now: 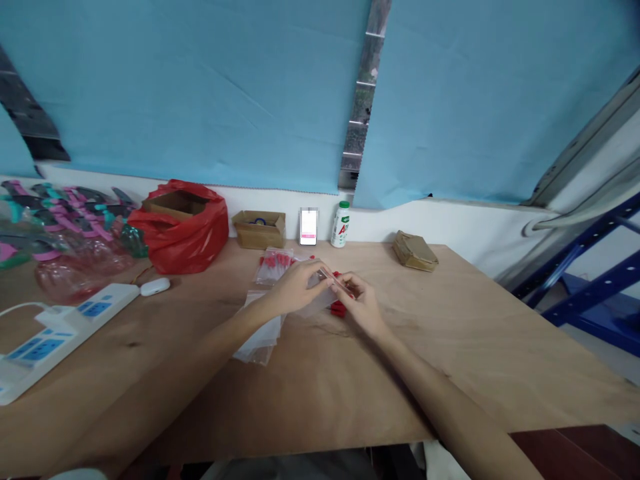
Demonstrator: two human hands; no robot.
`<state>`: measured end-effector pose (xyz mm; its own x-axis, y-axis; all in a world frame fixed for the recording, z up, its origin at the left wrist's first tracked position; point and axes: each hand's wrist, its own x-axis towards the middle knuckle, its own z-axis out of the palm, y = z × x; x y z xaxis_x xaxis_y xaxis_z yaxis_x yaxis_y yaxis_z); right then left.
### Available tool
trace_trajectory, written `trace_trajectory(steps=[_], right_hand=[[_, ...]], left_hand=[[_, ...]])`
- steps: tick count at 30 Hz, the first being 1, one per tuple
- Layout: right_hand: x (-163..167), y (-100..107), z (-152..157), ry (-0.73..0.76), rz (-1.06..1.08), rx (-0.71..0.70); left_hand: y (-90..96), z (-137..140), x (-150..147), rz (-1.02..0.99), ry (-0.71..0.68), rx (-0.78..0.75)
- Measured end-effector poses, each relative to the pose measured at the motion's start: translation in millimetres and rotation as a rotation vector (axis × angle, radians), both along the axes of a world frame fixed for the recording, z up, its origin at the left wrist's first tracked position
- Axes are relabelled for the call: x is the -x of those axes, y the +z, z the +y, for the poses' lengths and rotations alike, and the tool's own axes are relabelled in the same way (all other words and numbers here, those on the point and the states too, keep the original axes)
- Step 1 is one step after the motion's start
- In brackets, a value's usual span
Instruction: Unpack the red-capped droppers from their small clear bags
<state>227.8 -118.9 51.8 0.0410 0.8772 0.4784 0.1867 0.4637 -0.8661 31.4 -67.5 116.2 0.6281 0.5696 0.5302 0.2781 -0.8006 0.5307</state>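
My left hand and my right hand meet over the middle of the wooden table. Both pinch one small clear plastic bag between their fingertips. Small red parts lie on the table right under the hands. A stack of empty clear bags lies under my left wrist. A filled bag holding red parts rests just beyond the hands.
At the back wall stand a red plastic bag around a cardboard box, a small open carton, a lit phone, a white bottle and a brown packet. Power strips and a white earbud case lie left.
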Motion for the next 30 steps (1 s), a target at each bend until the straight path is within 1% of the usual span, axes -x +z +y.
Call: trace_trajectory(steps=[5, 10, 12, 19, 23, 27, 30], right_hand=[[-0.4, -4.6, 2.5, 0.011, 0.074, 0.0], [-1.3, -1.9, 1.1, 0.011, 0.057, -0.036], [-1.8, -0.9, 0.4, 0.015, 0.043, -0.046], [0.2, -0.2, -1.9, -0.001, 0.002, -0.038], [1.6, -2.6, 0.4, -0.011, 0.032, -0.028], [0.0, -5.3, 3.4, 0.005, 0.099, -0.01], [-1.8, -4.1, 2.7, 0.0, 0.083, -0.028]], left_hand=[[-0.4, 3.0, 1.0, -0.079, 0.012, 0.042], [1.7, 1.5, 1.2, -0.083, -0.069, 0.088], [1.1, 1.7, 0.8, -0.09, -0.078, 0.093], [-3.6, 4.3, 0.4, -0.095, -0.05, 0.08], [-6.3, 7.3, 0.4, -0.124, -0.029, 0.082], [-5.7, 9.6, 0.9, -0.153, 0.02, 0.107], [-5.1, 9.7, 0.9, -0.158, 0.002, 0.171]])
